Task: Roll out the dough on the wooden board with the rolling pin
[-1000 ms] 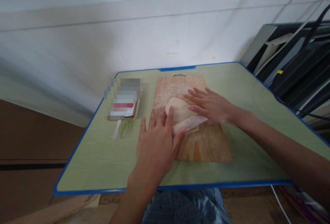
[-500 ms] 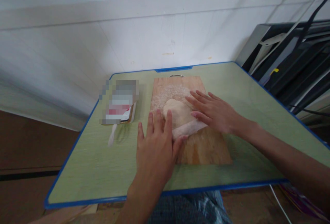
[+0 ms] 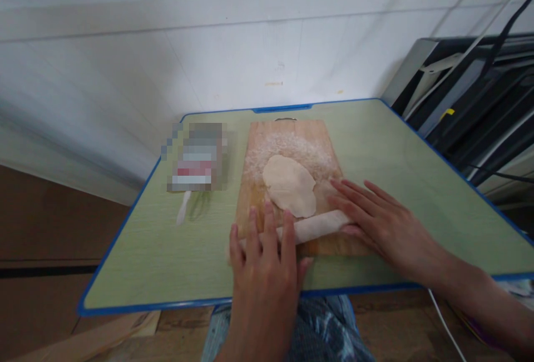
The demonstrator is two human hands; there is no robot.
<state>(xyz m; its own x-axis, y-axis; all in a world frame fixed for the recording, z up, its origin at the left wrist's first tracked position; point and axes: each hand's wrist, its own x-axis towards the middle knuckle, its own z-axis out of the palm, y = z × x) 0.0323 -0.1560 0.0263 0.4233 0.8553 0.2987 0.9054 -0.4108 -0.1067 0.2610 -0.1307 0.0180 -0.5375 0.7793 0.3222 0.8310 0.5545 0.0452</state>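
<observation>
A flat, irregular round of pale dough [image 3: 291,185] lies on a floured wooden cutting board [image 3: 334,248]. A white, flour-dusted rolling pin [image 3: 315,227] rests across the board on the near side of the dough, slightly tilted up to the right. My left hand [image 3: 267,264] lies over the pin's left part with its fingers stretched and spread. Over the right end of the pin is my right hand [image 3: 379,217], fingers extended forward. Its palm and the pin's right tip are hidden. Neither hand touches the dough.
Left of the board, a blurred-out item [image 3: 196,156] sits on the green table [image 3: 137,262] with a white handle-like piece [image 3: 182,208] beneath it. A white wall [image 3: 233,62] stands behind. Dark flat panels [image 3: 488,100] and cables lean at the right.
Both hands and the rolling pin have moved toward me, off the dough's near edge. The dough is now uncovered on the board, and the view has shifted slightly.
</observation>
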